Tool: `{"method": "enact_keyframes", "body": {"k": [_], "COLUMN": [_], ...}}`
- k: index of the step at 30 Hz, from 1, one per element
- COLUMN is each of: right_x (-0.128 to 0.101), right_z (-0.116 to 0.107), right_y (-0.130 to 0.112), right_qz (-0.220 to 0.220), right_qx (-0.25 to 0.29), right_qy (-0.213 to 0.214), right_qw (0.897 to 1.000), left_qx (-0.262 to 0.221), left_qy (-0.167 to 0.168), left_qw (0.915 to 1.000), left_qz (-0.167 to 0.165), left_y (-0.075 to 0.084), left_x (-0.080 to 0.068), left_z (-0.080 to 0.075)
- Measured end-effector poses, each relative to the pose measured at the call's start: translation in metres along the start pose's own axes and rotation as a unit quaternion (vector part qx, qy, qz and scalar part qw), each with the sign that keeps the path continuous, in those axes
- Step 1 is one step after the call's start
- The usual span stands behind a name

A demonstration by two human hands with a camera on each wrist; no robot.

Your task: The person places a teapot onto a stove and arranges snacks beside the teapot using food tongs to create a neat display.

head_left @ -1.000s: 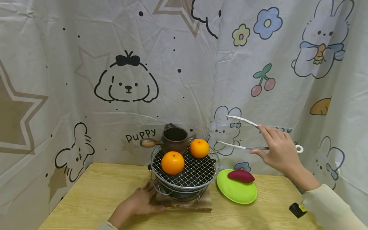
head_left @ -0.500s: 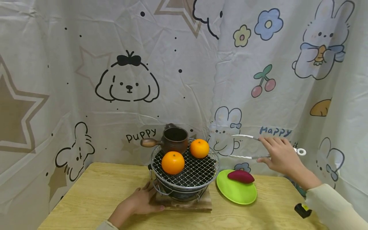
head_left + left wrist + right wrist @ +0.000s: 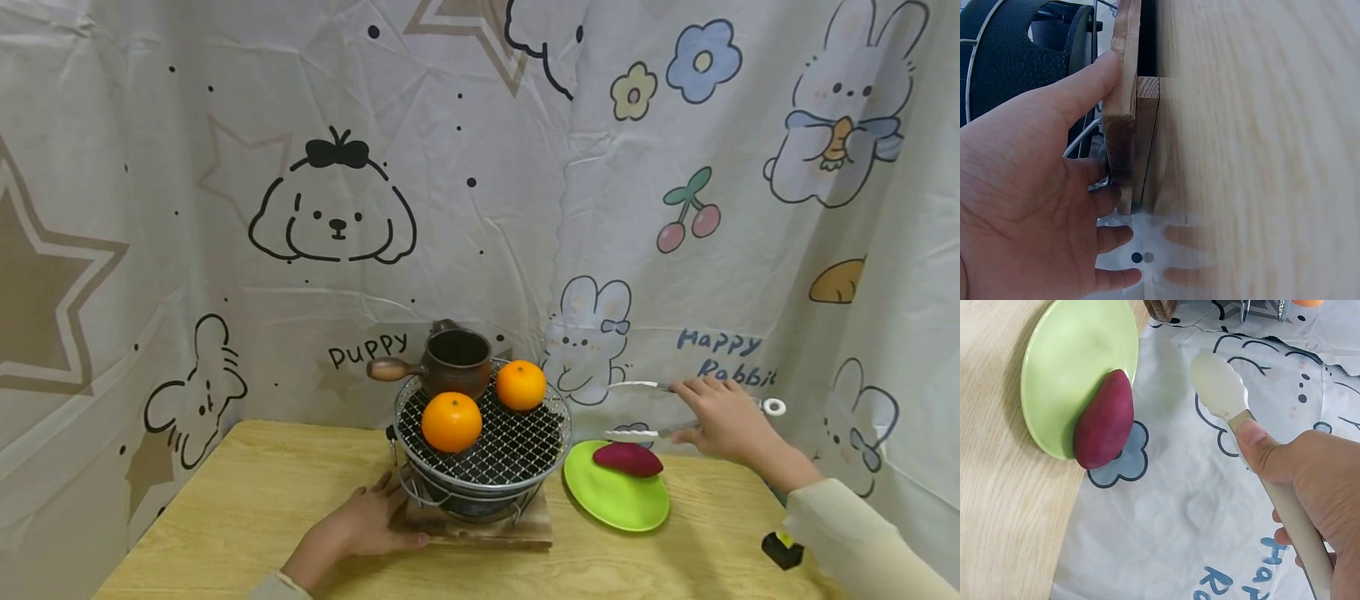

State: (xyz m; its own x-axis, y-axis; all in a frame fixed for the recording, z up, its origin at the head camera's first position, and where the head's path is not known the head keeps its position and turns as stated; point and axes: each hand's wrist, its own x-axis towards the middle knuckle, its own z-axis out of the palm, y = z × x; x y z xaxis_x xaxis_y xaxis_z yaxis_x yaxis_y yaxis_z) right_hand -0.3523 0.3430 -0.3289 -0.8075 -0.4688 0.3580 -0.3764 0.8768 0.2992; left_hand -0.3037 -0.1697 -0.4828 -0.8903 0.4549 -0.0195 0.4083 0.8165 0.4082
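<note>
My right hand (image 3: 731, 421) holds white-tipped tongs (image 3: 633, 435) with their arms spread, above and behind a lime-green plate (image 3: 615, 506). Nothing is between the tips. A purple-red sweet potato (image 3: 628, 459) lies at the plate's far side, just below the lower tip. In the right wrist view, my thumb presses along one arm of the tongs (image 3: 1288, 509). My left hand (image 3: 367, 523) rests against the left side of a wooden board (image 3: 491, 533) under a round tabletop grill (image 3: 517, 454). Its thumb touches the board's edge, with the fingers spread, in the left wrist view.
Two oranges (image 3: 452, 422) and a brown side-handled pot (image 3: 452, 379) sit on the grill mesh. A small black object with a yellow patch (image 3: 782, 550) is near the right sleeve. Printed cloth (image 3: 480, 208) hangs behind the wooden table (image 3: 262, 483).
My right hand has come down with the tongs, whose tips moved from high over the cloth to just above the sweet potato, slightly closer together. The left hand stays at the board.
</note>
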Motion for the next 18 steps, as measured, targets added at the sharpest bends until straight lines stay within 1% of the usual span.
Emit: {"method": "enact_keyframes", "body": {"k": [9,18], "right_x": [-0.004,-0.004], "right_z": [0.008,0.017], "right_y": [-0.002,-0.004], "right_qz": [-0.011,-0.006], "right_qx": [-0.003,-0.011], "right_qy": [-0.009,-0.025], "right_qw": [1.0,1.0], "left_qx": [-0.004,-0.004], "left_qy": [-0.001,0.002], "left_qw": [0.9999,1.0], "left_qz": [-0.01,-0.007], "left_y": [0.001,0.0], "left_x": [0.0,0.001], "left_z": [0.0,0.001]}}
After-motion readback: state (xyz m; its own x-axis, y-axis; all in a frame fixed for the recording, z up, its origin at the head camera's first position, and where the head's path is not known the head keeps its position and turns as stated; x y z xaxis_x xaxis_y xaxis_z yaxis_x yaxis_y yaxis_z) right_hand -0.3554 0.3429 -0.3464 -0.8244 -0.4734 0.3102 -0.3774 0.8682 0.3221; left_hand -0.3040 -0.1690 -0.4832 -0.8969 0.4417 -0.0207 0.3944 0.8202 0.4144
